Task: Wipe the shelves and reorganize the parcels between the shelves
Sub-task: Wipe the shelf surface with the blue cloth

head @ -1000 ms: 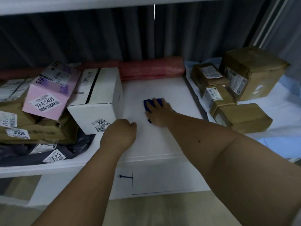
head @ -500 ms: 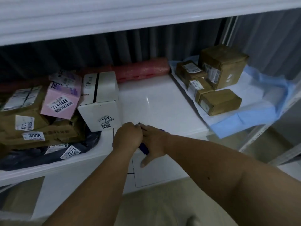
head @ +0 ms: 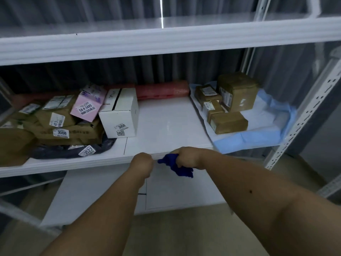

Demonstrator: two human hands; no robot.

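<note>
My right hand (head: 188,157) grips a crumpled blue cloth (head: 177,166) just in front of the middle shelf (head: 166,124), and the cloth hangs below its front edge. My left hand (head: 142,163) is a fist right beside it, pinching the cloth's left corner. On the shelf's left stand a white box (head: 120,112) marked 3008, a pink parcel (head: 88,106), brown parcels (head: 60,126) and a dark bag (head: 73,151). Brown boxes (head: 228,102) sit on a blue sheet (head: 267,130) at the right.
A red roll (head: 162,91) lies along the back of the shelf. An upper white shelf (head: 166,39) spans the top of the view. A lower white shelf (head: 184,189) lies below my hands. A perforated white upright (head: 302,115) stands at the right.
My right hand drew the blue cloth off the shelf's surface to its front edge, and my left hand took hold of a corner. The view rose and pulled back.
</note>
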